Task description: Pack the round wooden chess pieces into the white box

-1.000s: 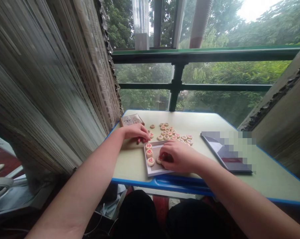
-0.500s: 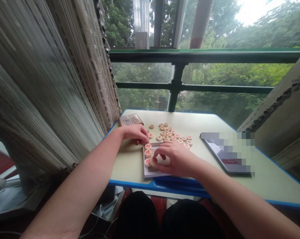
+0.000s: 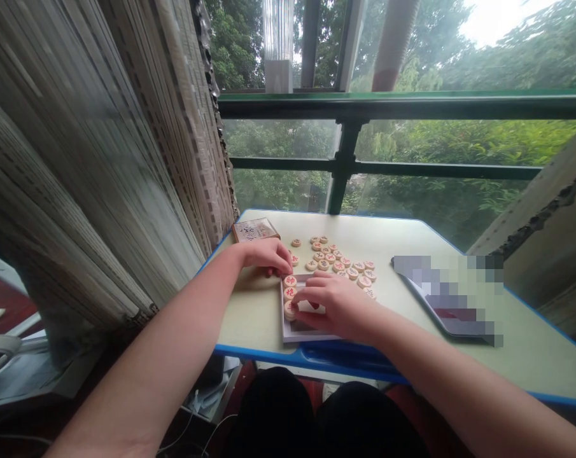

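Observation:
A shallow white tray [image 3: 301, 332] lies near the front edge of the pale table [image 3: 397, 232]. Round wooden chess pieces with red characters [image 3: 290, 287] stand in a column along the tray's left side. My right hand [image 3: 333, 303] rests over the tray, its fingers pinched on a piece at the column's lower end. My left hand [image 3: 267, 256] lies on the table at the tray's far left corner, fingers curled down against the surface. Several loose pieces [image 3: 338, 261] are scattered just beyond the tray.
A small brown patterned box [image 3: 254, 229] sits at the table's far left corner. A dark flat booklet [image 3: 452, 305] lies on the right. A striped curtain [image 3: 125, 159] hangs close on the left. A green window rail [image 3: 402, 105] runs behind the table.
My right hand has slid left across the tray toward the column of pieces and closed its fingers on one. The left hand has stayed put.

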`<move>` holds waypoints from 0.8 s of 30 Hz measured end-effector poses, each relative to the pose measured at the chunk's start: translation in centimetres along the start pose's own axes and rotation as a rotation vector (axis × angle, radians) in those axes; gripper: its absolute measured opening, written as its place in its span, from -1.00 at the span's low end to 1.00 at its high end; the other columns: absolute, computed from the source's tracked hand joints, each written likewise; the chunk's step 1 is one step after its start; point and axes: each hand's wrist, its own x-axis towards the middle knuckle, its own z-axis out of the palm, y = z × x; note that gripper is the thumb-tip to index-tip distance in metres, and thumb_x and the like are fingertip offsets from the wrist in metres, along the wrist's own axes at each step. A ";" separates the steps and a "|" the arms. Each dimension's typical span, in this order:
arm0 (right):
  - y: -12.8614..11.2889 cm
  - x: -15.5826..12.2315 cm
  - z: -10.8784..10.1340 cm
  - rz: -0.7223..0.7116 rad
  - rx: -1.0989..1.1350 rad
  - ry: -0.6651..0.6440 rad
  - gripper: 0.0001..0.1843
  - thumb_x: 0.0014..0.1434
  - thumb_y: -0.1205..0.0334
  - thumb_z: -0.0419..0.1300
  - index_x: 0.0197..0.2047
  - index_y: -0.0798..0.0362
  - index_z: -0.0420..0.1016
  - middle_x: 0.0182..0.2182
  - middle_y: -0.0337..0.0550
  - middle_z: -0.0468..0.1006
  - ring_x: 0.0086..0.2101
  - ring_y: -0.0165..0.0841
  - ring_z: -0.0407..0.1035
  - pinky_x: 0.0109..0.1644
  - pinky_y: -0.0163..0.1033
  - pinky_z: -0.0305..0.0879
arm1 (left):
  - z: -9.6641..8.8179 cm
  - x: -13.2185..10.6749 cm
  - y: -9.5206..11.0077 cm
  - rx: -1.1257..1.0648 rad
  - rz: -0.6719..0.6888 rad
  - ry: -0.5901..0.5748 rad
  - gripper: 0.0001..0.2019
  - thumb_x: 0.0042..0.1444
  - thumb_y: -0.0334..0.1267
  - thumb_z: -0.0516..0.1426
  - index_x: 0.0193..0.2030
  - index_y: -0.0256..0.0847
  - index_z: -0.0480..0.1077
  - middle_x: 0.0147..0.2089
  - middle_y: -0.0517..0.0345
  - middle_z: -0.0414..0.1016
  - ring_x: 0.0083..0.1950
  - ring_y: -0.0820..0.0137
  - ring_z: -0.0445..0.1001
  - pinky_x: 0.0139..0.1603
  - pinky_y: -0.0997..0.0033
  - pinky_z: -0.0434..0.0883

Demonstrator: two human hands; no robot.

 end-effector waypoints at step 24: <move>9.0 -3.9 -4.8 1.005 -0.282 0.147 -0.57 0.00 0.51 0.00 -0.07 0.11 0.45 -0.15 -0.02 0.46 -0.18 -0.31 0.34 -0.13 -0.33 0.19 | -0.2 -0.5 0.0 -0.127 -0.025 -0.002 -0.76 -0.22 -0.23 0.28 -0.37 -0.29 0.53 -0.45 0.10 0.49 -0.43 0.50 0.39 -0.37 0.50 0.36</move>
